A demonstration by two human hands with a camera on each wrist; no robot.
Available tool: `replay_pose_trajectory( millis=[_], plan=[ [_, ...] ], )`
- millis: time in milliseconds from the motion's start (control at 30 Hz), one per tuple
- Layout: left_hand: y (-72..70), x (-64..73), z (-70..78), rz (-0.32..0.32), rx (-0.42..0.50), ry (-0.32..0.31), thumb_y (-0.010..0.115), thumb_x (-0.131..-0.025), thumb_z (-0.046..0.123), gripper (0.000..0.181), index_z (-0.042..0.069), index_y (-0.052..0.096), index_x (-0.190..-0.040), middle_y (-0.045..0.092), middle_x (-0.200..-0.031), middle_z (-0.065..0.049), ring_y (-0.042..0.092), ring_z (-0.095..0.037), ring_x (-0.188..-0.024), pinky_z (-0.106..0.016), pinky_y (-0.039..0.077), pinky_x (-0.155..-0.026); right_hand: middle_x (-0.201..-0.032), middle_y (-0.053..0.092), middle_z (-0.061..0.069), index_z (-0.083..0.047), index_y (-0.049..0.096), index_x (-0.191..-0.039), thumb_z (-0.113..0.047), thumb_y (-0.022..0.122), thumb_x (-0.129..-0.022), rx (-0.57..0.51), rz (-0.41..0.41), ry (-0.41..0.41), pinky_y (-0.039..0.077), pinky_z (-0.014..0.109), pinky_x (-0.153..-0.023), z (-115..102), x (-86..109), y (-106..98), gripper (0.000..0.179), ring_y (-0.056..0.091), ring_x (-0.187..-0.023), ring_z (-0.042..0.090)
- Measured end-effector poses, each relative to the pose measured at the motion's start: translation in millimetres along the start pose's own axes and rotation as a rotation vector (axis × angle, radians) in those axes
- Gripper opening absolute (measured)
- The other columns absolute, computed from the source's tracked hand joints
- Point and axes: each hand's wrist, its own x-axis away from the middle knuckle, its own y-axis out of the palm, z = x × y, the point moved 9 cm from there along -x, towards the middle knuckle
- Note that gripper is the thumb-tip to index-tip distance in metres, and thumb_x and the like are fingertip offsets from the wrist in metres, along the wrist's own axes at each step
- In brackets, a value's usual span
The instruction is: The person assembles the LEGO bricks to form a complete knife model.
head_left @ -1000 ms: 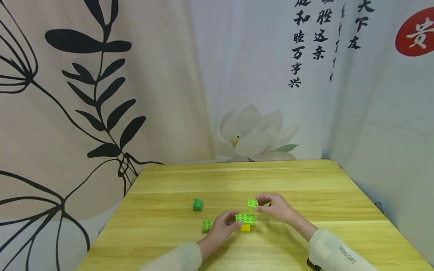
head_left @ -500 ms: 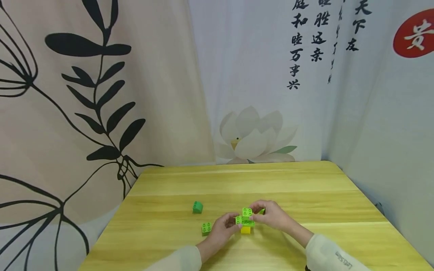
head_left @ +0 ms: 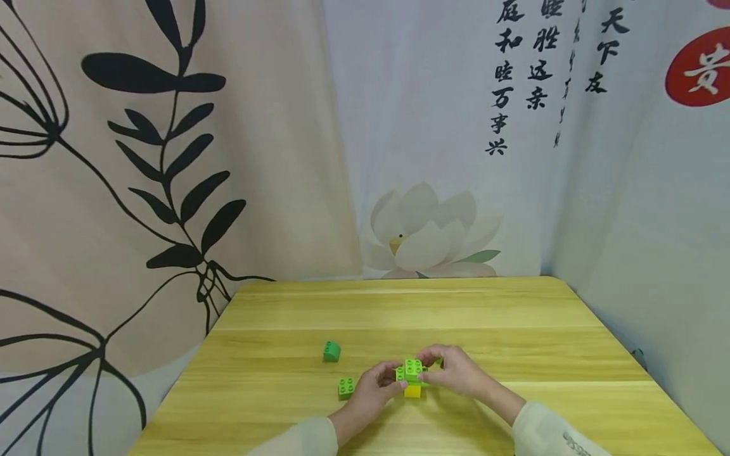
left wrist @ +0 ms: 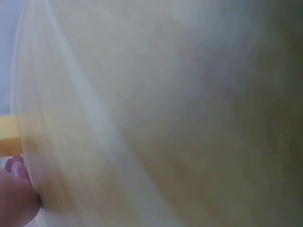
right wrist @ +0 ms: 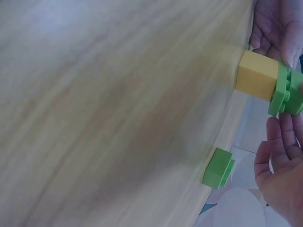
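Note:
A yellow block (head_left: 413,391) stands on the table under a flat, wide light-green brick (right wrist: 280,90). On top of that sits a smaller bright-green brick (head_left: 413,369). My left hand (head_left: 372,389) holds the wide brick from the left, thumb in front. From the right, my right hand (head_left: 458,375) pinches the small top brick between thumb and fingers. The right wrist view shows the stack from the side, with fingers around its green parts. In the left wrist view only part of the yellow block (left wrist: 9,135) and a hand show at the left edge.
A green four-stud brick (head_left: 346,388) lies just left of my left hand. Farther back is a darker green brick with a sloped side (head_left: 331,351). Another green brick (right wrist: 218,168) stands beyond the stack, mostly hidden behind my right hand in the head view. Curtains border the wooden table (head_left: 274,310).
My right hand has moved left and toward me, bringing the small bright-green brick from beside the stack onto the wide brick. The left hand stays on the stack.

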Motion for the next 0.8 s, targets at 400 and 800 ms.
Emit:
replay_pose_trajectory(
  millis=[400, 800],
  plan=[
    [3.1, -2.5, -4.4, -0.021, 0.025, 0.016, 0.071, -0.092, 0.012, 0.042, 0.004, 0.059, -0.132, 0.066, -0.109, -0.005, 0.059, -0.020, -0.097, -0.031, 0.052, -0.080, -0.097, 0.065, -0.011, -0.016, 0.069, -0.113, -0.030, 0.077, -0.088, 0.035, -0.009, -0.017, 0.047, 0.033, -0.077, 1.0, 0.2, 1.5, 0.030, 0.060, -0.093, 0.016],
    [2.4, -0.5, 0.3, -0.020, 0.017, 0.024, 0.072, -0.092, 0.014, 0.043, 0.005, 0.059, -0.132, 0.065, -0.109, -0.004, 0.059, -0.018, -0.097, -0.031, 0.053, -0.082, -0.099, 0.065, -0.011, -0.016, 0.070, -0.114, -0.032, 0.076, -0.089, 0.017, 0.003, -0.009, 0.046, 0.039, -0.080, -2.1, 1.4, 2.1, 0.031, 0.059, -0.093, 0.014]
  ],
)
